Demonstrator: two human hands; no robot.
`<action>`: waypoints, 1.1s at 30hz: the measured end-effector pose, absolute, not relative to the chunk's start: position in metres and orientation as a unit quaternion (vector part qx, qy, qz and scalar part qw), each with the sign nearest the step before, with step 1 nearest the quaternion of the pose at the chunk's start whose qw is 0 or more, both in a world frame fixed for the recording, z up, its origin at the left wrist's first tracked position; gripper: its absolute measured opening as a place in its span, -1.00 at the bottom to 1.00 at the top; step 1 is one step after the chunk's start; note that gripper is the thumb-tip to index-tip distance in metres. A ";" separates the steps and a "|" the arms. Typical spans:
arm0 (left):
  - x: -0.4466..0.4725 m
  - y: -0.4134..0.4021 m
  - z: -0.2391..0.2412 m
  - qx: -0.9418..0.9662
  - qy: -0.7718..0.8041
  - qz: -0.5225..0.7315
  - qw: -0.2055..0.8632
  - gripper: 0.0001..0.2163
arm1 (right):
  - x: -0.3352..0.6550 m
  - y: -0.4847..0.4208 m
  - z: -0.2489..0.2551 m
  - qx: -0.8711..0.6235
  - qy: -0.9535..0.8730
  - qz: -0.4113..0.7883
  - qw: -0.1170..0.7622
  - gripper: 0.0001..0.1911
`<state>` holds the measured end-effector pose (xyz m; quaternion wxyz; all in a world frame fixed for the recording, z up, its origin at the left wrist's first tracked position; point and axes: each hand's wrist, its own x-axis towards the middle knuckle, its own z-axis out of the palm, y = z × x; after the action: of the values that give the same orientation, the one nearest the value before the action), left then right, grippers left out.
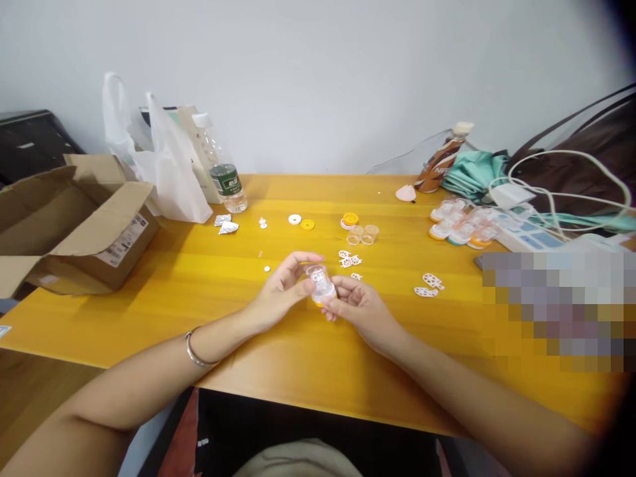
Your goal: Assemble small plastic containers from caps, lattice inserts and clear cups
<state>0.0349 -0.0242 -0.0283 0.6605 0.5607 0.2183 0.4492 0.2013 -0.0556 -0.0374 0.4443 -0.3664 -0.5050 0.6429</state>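
Note:
A small clear plastic container (324, 290) with an orange base is held over the table, tilted, with white pieces visible inside. My right hand (365, 310) grips it low, by the base, between thumb and fingers. At its upper rim, the thumb of my left hand (284, 289) presses the near side while the fingers curve round behind. Just beyond my hands lie several white wheel-shaped cutouts (350, 261), and more such cutouts (430, 283) are to the right. Farther back, clear plastic cups (368, 234) stand beside stacked yellow and pink discs (350, 218).
An opened cardboard box (99, 245), a white plastic bag (171, 175) and a water bottle (227, 175) stand left. White and yellow rings (307, 224) and foil packets (228, 228) lie mid-table. Right are assembled clear containers (462, 228), a power strip (527, 232) and a brown bottle (442, 162).

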 end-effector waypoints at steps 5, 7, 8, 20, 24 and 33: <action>0.033 -0.021 -0.026 0.542 0.188 0.395 0.717 -0.73 | 0.202 -0.055 -0.039 -0.348 -0.493 0.656 0.452 -0.80; 0.033 -0.022 -0.025 0.530 0.178 0.377 0.738 -0.66 | 0.202 -0.054 -0.039 -0.342 -0.493 0.656 0.457 -0.79; 0.034 -0.023 -0.026 0.533 0.184 0.384 0.732 -0.63 | 0.202 -0.054 -0.039 -0.346 -0.495 0.652 0.458 -0.79; 0.039 -0.022 -0.029 0.507 0.248 0.454 0.689 -0.64 | 0.201 -0.054 -0.036 -0.388 -0.498 0.630 0.452 -0.73; 0.040 -0.023 -0.032 0.500 0.220 0.441 0.712 -0.64 | 0.199 -0.056 -0.035 -0.394 -0.516 0.622 0.438 -0.72; 0.038 -0.024 -0.031 0.535 0.196 0.454 0.686 -0.60 | 0.200 -0.056 -0.037 -0.397 -0.518 0.616 0.442 -0.75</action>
<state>0.0380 -0.0241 -0.0311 0.6856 0.5346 0.1960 0.4536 0.1996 -0.0560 -0.0366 0.4418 -0.3965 -0.5177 0.6161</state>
